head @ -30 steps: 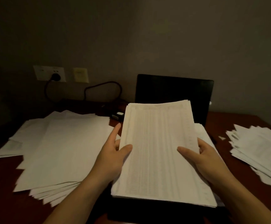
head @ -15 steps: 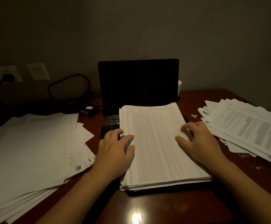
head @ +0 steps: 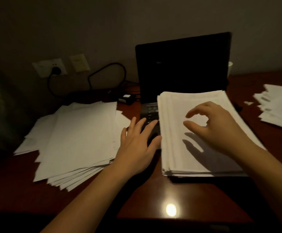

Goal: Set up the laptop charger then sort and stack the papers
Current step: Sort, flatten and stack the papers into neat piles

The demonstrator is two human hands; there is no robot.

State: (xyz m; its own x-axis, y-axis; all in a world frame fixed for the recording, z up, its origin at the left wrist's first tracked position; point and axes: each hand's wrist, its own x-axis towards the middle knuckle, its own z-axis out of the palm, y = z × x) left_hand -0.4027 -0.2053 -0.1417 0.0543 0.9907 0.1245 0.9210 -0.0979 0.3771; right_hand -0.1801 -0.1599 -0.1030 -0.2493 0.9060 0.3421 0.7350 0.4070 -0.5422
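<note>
A squared stack of white papers (head: 179,155) lies on the open black laptop (head: 182,64), covering most of its keyboard. My left hand (head: 137,145) lies flat with straight fingers beside the stack's left edge, fingertips over the bare keys. My right hand (head: 216,125) hovers above the stack with loosely curled fingers, holding nothing, its shadow falling on the top sheet. A fanned pile of papers (head: 76,142) spreads at the left, another loose pile (head: 278,108) at the far right. The charger brick (head: 126,99) lies behind the left pile, its cable (head: 103,71) looping to a plug (head: 56,70) in the wall socket.
The dark wooden desk (head: 153,195) shows a bright lamp reflection near its front edge. A second wall plate (head: 78,63) sits right of the socket. A pale cup (head: 229,67) peeks out behind the laptop screen. A paper scrap (head: 248,103) lies near the right pile.
The stack went from held upright in both hands to lying flat on the laptop. My left hand slid off to its left side and my right hand lifted above it.
</note>
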